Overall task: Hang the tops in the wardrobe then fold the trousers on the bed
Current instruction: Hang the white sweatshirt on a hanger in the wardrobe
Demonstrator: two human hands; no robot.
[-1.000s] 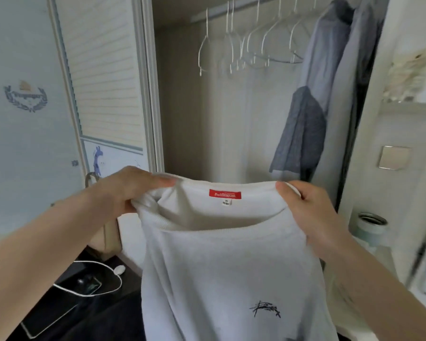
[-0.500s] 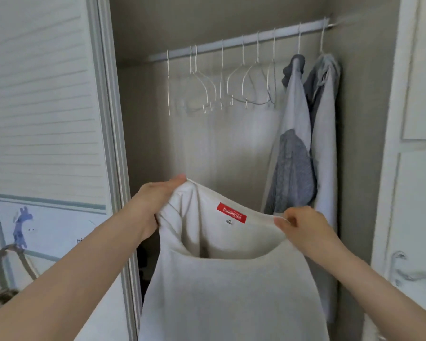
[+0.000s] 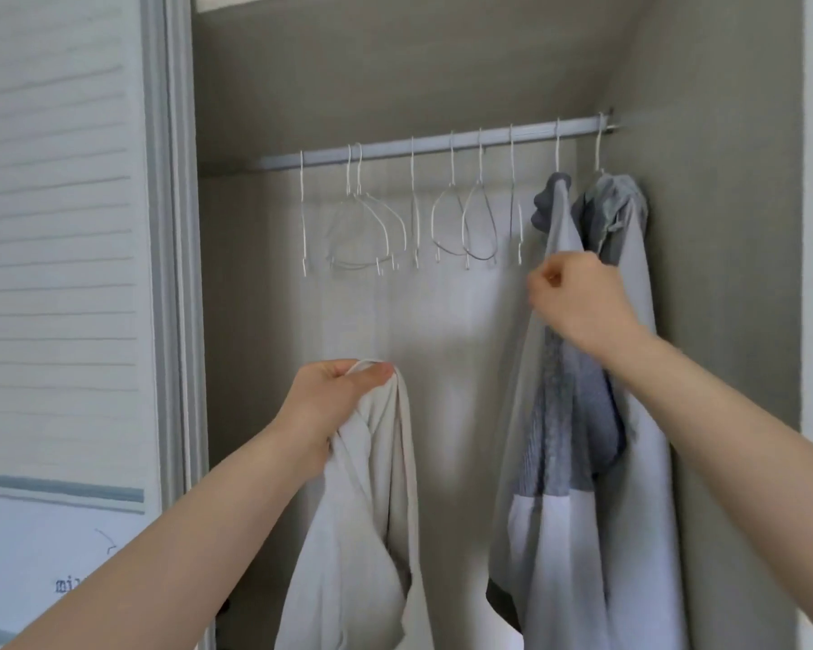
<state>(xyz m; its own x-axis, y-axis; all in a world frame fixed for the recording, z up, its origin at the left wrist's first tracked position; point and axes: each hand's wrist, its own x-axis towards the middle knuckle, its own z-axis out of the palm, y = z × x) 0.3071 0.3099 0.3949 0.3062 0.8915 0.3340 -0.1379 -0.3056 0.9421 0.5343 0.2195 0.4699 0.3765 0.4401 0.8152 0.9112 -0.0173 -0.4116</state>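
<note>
My left hand grips the white top by its collar, and the top hangs bunched straight down in front of the open wardrobe. My right hand is raised higher, to the right, with fingers curled into a fist and nothing visible in them. It sits in front of a hung grey and white top, just below the rightmost of several empty white wire hangers. These hang on the wardrobe rail. A second pale grey top hangs at the rail's right end.
The slatted sliding door stands to the left of the opening. The wardrobe's side wall is close behind the hung tops. The trousers and the bed are out of view.
My right hand has let go of the white top's collar and risen toward the hangers. The top now hangs from my left hand alone, and the view has tilted up.
</note>
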